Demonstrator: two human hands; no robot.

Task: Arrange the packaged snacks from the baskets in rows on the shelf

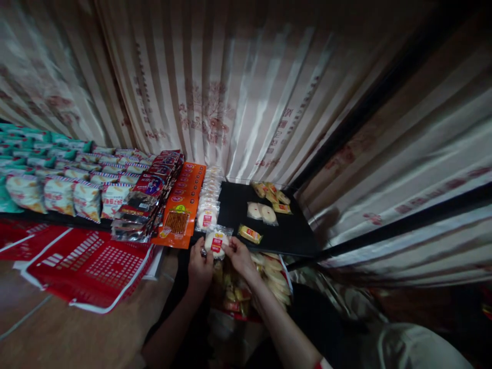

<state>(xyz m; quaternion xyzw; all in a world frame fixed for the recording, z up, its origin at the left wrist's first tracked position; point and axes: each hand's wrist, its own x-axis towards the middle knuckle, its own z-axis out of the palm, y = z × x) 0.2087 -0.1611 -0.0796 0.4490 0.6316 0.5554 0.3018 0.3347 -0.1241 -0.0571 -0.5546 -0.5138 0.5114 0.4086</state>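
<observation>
My left hand [200, 264] and my right hand [239, 256] together grip a clear packet holding a round white cake with a red label [216, 241], at the front edge of a black shelf [295, 233]. Both hands are closed on its lower corners. Behind the packet runs a row of the same white cake packets [208, 202]. On the shelf lie two round white cakes [261, 212] and a small yellow packet [249, 234]. Below my hands sits a container of mixed snacks [269, 277].
Orange snack packs [184, 205], dark red packs [148, 200], striped bags [61, 192] and green packs [31, 148] fill the shelf to the left. Yellow packets [271, 195] lie at the shelf's back. Red baskets [88, 266] rest on the floor. Patterned curtains [246, 92] hang behind.
</observation>
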